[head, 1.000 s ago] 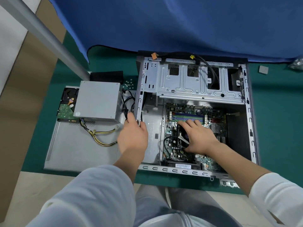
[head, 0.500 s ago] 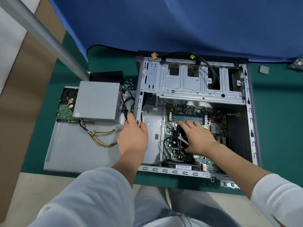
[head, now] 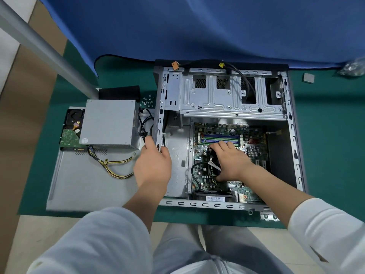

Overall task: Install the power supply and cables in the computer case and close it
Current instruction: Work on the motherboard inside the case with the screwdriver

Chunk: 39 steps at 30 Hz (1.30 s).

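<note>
Head view: my left hand [head: 153,167] grips the left wall of the open computer case [head: 294,135], fingers curled over its edge; my right hand [head: 231,161] rests flat, fingers straight, on the motherboard [head: 254,139]. Power supply [head: 109,123] sits outside, left, on the side panel [head: 83,186]. A barcode label [head: 215,198] is unreadable.

The single head-worn camera looks forward and steeply down from above the seated person, close enough that both forearms and the lap fill the lower frame. The open computer case [head: 227,135] sits centred on the desk [head: 325,155]. Wide-angle distortion bends the edges. No second view exists.
</note>
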{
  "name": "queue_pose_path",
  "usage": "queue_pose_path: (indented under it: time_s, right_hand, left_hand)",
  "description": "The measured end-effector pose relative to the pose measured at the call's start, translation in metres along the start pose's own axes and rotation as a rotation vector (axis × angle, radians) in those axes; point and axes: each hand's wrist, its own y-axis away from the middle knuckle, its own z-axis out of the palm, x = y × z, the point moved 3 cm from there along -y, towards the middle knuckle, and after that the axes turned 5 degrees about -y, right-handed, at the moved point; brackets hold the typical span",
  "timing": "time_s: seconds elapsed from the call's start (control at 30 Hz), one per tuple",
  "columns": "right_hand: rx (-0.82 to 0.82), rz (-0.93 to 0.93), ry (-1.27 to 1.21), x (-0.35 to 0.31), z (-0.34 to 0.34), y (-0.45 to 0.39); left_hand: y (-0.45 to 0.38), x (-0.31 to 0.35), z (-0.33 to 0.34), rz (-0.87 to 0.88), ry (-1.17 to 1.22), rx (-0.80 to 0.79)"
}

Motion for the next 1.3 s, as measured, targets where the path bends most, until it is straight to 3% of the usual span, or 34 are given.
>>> queue_pose_path:
  time_s: [1.07, 1.3]
  right_hand:
    - [-0.084, 0.114, 0.131, -0.014, 0.0, -0.007]
    - [-0.041, -0.021, -0.01, 0.002, 0.001, 0.008]
  left_hand:
    - [-0.001, 0.0, 0.001, -0.004, -0.023, -0.001]
    - [-0.001, -0.001, 0.001, -0.006, -0.025, 0.015]
